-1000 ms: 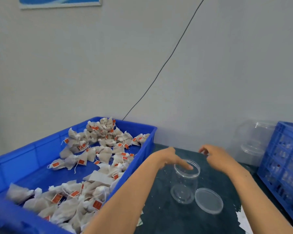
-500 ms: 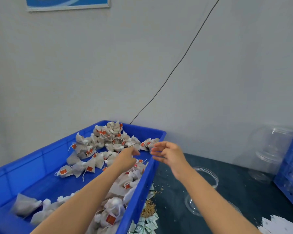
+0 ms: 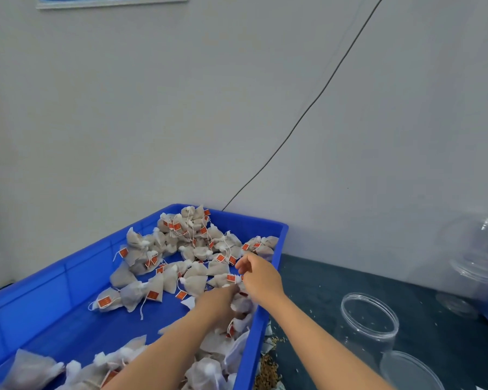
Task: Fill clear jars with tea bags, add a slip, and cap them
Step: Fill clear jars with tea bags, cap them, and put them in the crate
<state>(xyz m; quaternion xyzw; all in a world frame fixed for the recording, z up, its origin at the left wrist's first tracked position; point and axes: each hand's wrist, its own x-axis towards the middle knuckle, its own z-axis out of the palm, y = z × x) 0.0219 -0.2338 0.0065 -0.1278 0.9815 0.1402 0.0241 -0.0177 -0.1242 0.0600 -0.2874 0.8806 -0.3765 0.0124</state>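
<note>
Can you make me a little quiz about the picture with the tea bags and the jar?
1. True or false: the clear jar already has its lid on.
2. Where are both hands reaching? A) into the blue bin of tea bags B) into the jar C) onto the lid
3. Fill in: the jar stands on the dark table, to the ____ of the bin.

Key
1. False. The jar is open and empty, and the lid lies flat beside it.
2. A. The left hand and right hand are both among the tea bags.
3. Right.
</note>
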